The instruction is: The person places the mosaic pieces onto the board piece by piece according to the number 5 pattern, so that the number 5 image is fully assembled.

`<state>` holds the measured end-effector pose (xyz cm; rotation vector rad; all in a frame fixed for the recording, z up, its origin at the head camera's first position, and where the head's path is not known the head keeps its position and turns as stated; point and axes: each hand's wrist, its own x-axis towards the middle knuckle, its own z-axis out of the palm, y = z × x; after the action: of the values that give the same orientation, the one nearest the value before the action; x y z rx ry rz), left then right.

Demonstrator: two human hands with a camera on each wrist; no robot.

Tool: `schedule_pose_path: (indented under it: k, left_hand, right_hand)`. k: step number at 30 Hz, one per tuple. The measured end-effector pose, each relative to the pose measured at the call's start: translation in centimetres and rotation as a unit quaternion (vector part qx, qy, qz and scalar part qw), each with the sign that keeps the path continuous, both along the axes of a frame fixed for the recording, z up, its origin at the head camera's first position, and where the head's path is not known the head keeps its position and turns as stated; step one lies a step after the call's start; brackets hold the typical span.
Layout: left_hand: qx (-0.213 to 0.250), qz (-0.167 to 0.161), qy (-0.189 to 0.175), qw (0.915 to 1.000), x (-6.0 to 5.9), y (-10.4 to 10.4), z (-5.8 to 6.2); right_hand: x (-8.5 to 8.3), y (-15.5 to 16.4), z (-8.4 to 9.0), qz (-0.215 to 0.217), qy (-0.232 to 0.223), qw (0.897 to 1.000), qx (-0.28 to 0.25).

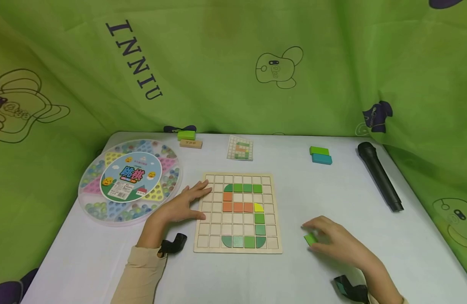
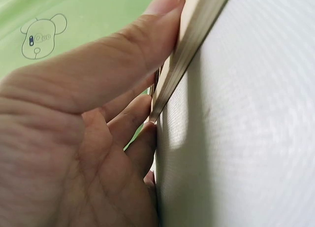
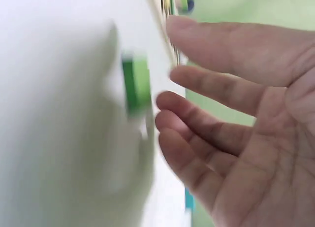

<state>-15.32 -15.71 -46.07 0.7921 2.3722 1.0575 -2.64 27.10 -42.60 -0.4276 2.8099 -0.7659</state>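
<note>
Your right hand [image 1: 334, 240] hovers with fingers relaxed over the small green tile [image 1: 310, 239] lying on the desk [image 1: 332, 198], right of the wooden grid board [image 1: 238, 213]. The tile looks light, stiff and smooth; pinch its edges. Your left hand [image 1: 184, 204] lies flat, steadying the board's left edge; only the left wrist view shows fingertips pressing that rim.

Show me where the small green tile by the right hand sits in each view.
Head: green tile lies on the table, at the right hand's fingertips.
Left wrist: not in it.
Right wrist: blurred, left of centre, just off the fingers.
Shared landmark: the wooden grid board, whose edge the left hand touches.
</note>
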Motion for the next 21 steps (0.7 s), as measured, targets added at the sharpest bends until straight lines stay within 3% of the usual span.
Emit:
schedule_pose_path:
  k: [5, 12, 17, 21]
  left_hand:
    - [0.0, 0.001, 0.001, 1.0, 0.0, 0.0, 0.0]
    - [-0.007, 0.001, -0.002, 1.0, 0.0, 0.0, -0.1]
    - [-0.011, 0.003, -0.002, 0.9999, 0.0, 0.1, -0.2]
    - [-0.013, 0.008, 0.0, 0.9999, 0.0, 0.0, -0.3]
  right_hand:
    - [0.5, 1.9, -0.8, -0.005, -0.013, 1.0, -0.015]
    - [-0.2, 1.3, -1.4, -0.002, -0.004, 1.0, -0.006]
    - [-0.5, -1.3, -0.9, 0.006, 0.018, 0.999, -0.03]
    - [-1.3, -4.7, -0.6, 0.045, 0.046, 0.995, -0.072]
